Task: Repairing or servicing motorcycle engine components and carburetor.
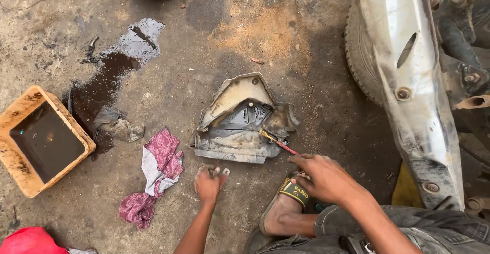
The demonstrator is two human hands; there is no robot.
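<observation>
A thin brush point(278, 142) with a red handle is held in the right hand point(321, 177), the grip being closed around the rear end of the handle. The brush's long axis runs on a slant, from the hand up and to the left, and its yellowish tip is laid on the lower right edge of a dirty plastic cover point(242, 118) that lies flat on the concrete floor point(204, 55). The cover is thus found ahead of and slightly left of the right hand, the brush spanning the gap between them.

The left hand point(208, 182) is pressed down on the floor just below the cover's near edge, apart from it. Something small and pale is seen at its fingertips; whether it is grasped or only touched cannot be told. Of the two hands, the left is nearer to the cover's lower left corner, while the right reaches it only through the brush.

A patterned pink and grey rag point(155, 175) lies crumpled to the left of the left hand, near but not touching. Farther left, an orange tray point(10, 154) filled with dark liquid is set, with a wet dark stain point(109, 75) spreading beside it. A sandalled foot point(286, 205) is planted below the right hand, and a motorcycle's pale rear body point(408, 80) and tyre point(360, 55) stand at the right.
</observation>
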